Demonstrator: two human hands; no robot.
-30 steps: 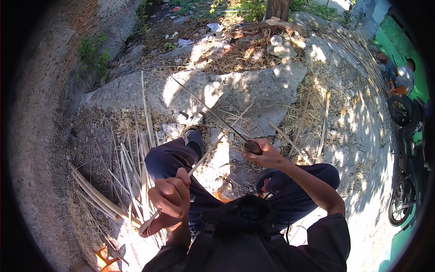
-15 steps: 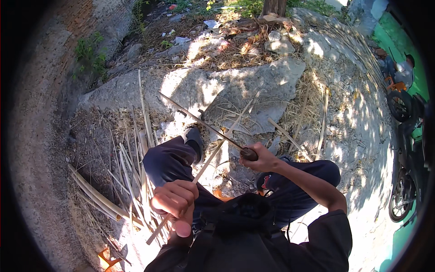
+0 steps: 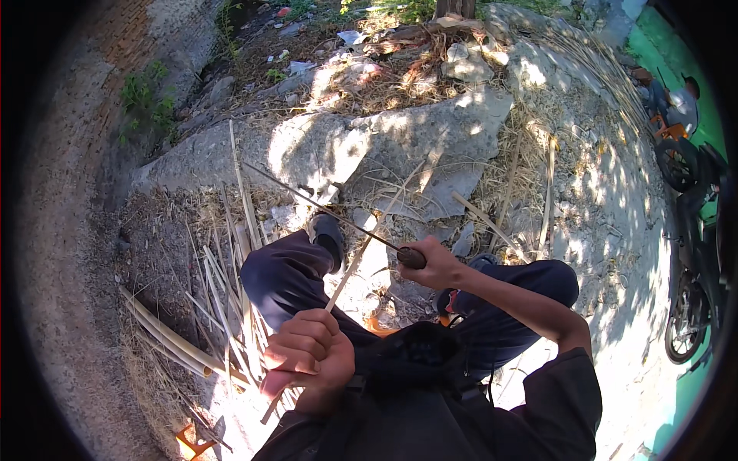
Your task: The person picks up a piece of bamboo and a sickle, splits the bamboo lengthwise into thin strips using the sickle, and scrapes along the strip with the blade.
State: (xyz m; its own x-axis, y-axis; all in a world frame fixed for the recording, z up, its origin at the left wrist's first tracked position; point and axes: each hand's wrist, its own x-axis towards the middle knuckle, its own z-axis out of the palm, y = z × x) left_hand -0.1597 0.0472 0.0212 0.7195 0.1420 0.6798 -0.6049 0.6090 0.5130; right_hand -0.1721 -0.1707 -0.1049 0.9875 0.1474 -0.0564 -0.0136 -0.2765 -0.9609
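My left hand is closed in a fist around a long thin bamboo strip, above my left thigh. The strip slants away from me to the upper right, and its short near end sticks out below the fist. In my right hand is the dark handle of a long-bladed knife, held over the gap between my knees. Its narrow blade points to the far left and crosses the strip beyond my left fist. Whether the edge bites into the strip cannot be made out.
Several loose bamboo strips and thicker bamboo lengths lie at my left. A broken concrete slab spans the ground ahead. More strips lie right of centre. Far right are a motorcycle and another person.
My left fist has shifted slightly right and turned on the strip. My right hand and the knife have moved a little left, with the blade still across the strip.
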